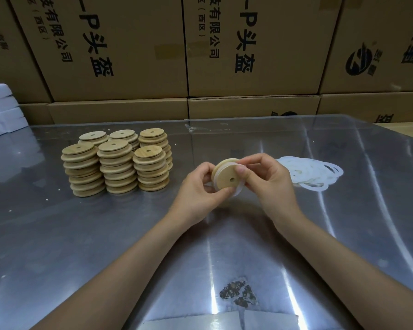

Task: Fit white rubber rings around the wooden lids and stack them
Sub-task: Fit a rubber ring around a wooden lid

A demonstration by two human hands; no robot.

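A round wooden lid [227, 178] with a small centre hole is held on edge above the metal table, between both hands. My left hand [198, 189] grips its left rim and lower edge. My right hand [270, 179] pinches a white rubber ring [239, 190] that lies partly round the lid's right and lower rim. Several stacks of wooden lids [116, 163] stand to the left on the table. A loose pile of white rubber rings [312, 172] lies just right of my right hand.
The shiny metal table [248, 246] has a dark worn patch [239, 294] near the front edge. Large printed cardboard boxes [248, 55] wall off the back. White foam blocks [3, 110] sit at the far left.
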